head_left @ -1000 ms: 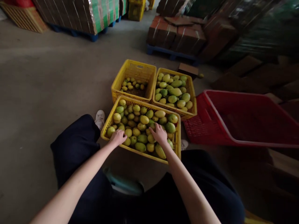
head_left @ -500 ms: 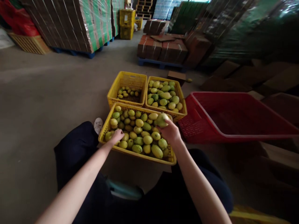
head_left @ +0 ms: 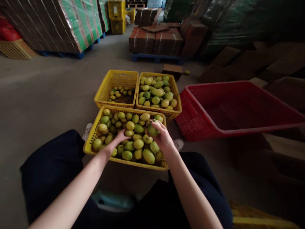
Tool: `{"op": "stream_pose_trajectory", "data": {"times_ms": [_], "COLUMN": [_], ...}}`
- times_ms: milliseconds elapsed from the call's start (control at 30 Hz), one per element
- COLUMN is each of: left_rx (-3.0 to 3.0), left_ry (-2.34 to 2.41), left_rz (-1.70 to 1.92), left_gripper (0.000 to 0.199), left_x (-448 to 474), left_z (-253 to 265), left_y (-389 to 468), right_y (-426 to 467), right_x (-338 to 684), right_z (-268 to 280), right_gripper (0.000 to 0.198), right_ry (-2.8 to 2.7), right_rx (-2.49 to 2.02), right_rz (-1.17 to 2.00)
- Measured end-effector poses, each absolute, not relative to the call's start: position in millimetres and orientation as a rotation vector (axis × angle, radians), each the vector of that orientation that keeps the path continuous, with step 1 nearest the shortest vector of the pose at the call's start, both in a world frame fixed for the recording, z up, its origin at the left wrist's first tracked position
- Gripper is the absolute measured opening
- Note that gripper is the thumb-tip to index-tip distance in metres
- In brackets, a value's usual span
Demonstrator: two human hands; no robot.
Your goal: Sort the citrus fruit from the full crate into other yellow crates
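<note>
Right in front of me stands a yellow plastic crate (head_left: 92, 140) filled with yellow and green lemons. My right hand (head_left: 163, 136) grips a large green lemon (head_left: 152, 129) just above the crate's right side. Over the middle of the pile, my left hand (head_left: 120, 137) has its fingers closed around a yellowish lemon (head_left: 129, 133); its fingertips are partly hidden. Another yellow lemon (head_left: 130, 125) lies just beyond that hand.
Behind stand a yellow crate (head_left: 101, 92) with a few small lemons at its bottom and a fuller crate (head_left: 179, 103) of larger ones. A red basket (head_left: 197, 111) is at right. Farther back are a small carton (head_left: 172, 69) and bundled cardboard on a blue pallet (head_left: 156, 58).
My left hand has moved right across the pile, from the left side to a lemon near the middle. My right hand still holds its lemon, now lower and turned. The view has shifted right.
</note>
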State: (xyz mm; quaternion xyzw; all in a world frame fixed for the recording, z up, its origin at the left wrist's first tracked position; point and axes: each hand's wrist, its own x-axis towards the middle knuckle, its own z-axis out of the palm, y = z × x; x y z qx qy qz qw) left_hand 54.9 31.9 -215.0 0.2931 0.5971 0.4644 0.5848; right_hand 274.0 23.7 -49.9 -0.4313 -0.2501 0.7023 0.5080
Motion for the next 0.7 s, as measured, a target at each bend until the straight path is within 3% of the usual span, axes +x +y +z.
{"op": "stream_pose_trajectory", "data": {"times_ms": [200,433,567,700], "left_rx": [0.410,0.163,0.173,0.230], "left_ry": [1.312,0.717,0.657,0.750], "left_rz": [0.928,1.145,1.323,1.412], "left_gripper": [0.002,0.066,0.065,0.058], "left_x": [33,-10,-23,-26], "left_z": [-160,-32,10,18], "left_y": [29,20,20,27], "right_y": [12,7,11,13], "right_x": [279,254,237,228], "right_z": [-45,-31,-23,-21], "right_gripper": [0.027,0.018,0.023,0.025], "right_ry": [-0.501,-0.587,-0.803,-0.894], "right_rx": [-1.117,-1.002,-0.872,-0.867], "right_rz": [1.770,1.909,1.948,1.856]}}
